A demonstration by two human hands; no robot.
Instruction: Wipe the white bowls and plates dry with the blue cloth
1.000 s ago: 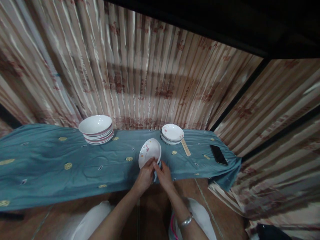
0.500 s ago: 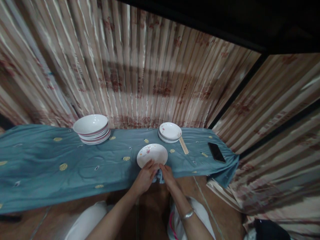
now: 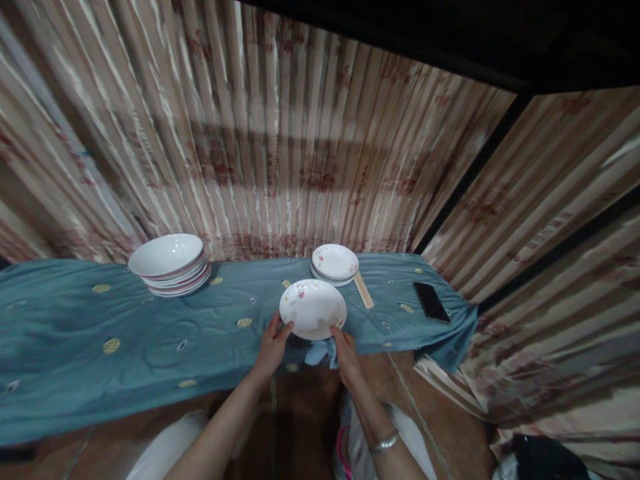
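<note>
A white plate (image 3: 313, 310) with small flowers near its rim is held up, tilted, over the table's front edge. My left hand (image 3: 273, 343) grips its lower left rim, thumb on top and the other fingers partly hidden beneath. At the lower right rim, my right hand (image 3: 345, 347) pinches the plate with the thumb over the edge. A light blue cloth (image 3: 321, 353) hangs under the plate beside my right hand, apparently held by its hidden fingers. Behind the plate stands a short stack of similar flowered plates (image 3: 336, 261).
Stacked white bowls (image 3: 167, 256) with reddish rims stand at the left on the blue-green tablecloth (image 3: 210, 353). Wooden chopsticks (image 3: 364, 291) lie beside the plate stack. A black phone (image 3: 431, 302) rests at the right end. A patterned curtain (image 3: 280, 147) hangs behind the table.
My left hand has moved from the plate's front face to its left rim. The plate has been raised slightly and shifted right, and more of the blue cloth shows below it.
</note>
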